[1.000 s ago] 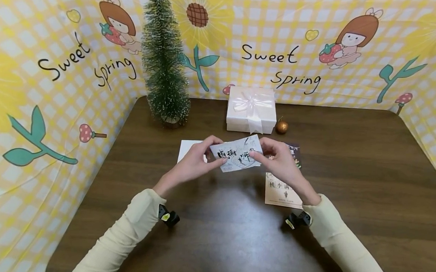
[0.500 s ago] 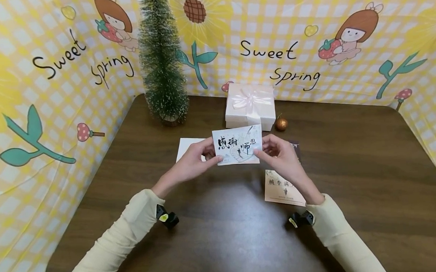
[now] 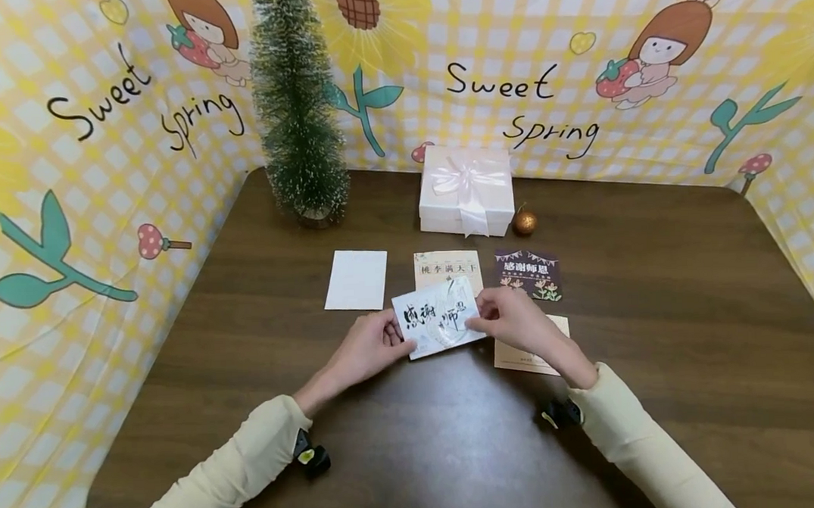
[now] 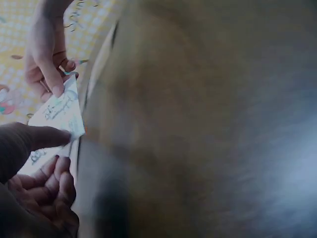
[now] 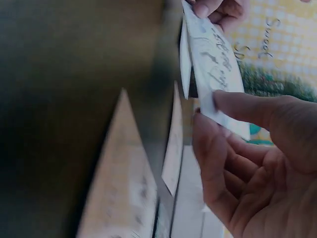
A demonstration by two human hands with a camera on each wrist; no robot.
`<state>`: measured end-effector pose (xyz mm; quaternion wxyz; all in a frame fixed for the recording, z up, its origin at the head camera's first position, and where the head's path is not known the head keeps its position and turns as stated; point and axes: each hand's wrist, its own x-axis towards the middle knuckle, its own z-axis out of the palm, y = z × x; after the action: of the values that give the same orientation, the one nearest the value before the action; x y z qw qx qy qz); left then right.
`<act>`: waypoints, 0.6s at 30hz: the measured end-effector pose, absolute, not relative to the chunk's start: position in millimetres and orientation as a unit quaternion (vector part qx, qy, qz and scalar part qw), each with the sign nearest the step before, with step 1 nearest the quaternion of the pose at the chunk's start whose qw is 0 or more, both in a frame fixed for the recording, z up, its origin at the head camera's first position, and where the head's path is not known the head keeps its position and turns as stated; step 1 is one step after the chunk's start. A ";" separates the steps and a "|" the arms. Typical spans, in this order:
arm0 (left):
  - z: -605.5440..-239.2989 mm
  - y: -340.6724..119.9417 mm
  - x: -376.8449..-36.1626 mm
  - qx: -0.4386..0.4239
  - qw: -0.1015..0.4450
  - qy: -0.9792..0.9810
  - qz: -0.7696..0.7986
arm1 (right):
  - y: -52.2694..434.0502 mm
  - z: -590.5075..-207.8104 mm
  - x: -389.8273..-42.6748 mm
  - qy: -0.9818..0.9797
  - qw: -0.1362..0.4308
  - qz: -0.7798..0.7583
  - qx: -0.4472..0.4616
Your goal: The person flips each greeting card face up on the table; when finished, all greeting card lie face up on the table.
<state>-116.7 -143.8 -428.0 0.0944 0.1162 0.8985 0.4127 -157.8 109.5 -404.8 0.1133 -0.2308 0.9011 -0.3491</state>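
Card: white card (image 3: 439,324) with black brush writing, held low over the table (image 3: 656,334), near its front middle.
Left hand (image 3: 370,346): fingers pinching the card's left edge.
Right hand (image 3: 512,321): fingers pinching the card's right edge.
Beyond the card: blank white card (image 3: 356,280), tan card (image 3: 448,266), dark card (image 3: 528,273).
Under the right hand: another tan card (image 3: 530,358).
Table's back: gift box (image 3: 467,191), small tree (image 3: 296,107), gold bauble (image 3: 525,222).

The surface (image 3: 654,289) was dark wood-grain with a soft sheen. The card (image 3: 437,325) looked like glossy paper; the gift box (image 3: 466,191) wore a satin ribbon (image 3: 468,183).
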 end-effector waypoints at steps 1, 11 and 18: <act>-430.1 -143.2 -114.9 0.111 0.097 0.904 0.401 | 108.8 -406.7 -157.8 0.903 0.126 -0.337 -0.233; -429.9 -137.6 -111.4 0.117 0.116 0.939 0.302 | 101.4 -409.3 -153.8 0.926 0.216 -0.234 -0.205; -426.4 -137.3 -115.7 0.151 0.131 0.943 0.265 | 99.3 -410.0 -152.9 0.929 0.249 -0.190 -0.196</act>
<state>-115.7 -137.3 -426.4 0.1312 0.1513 0.9433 0.2648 -152.9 99.3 -410.0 0.2490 -0.1956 0.9294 -0.1896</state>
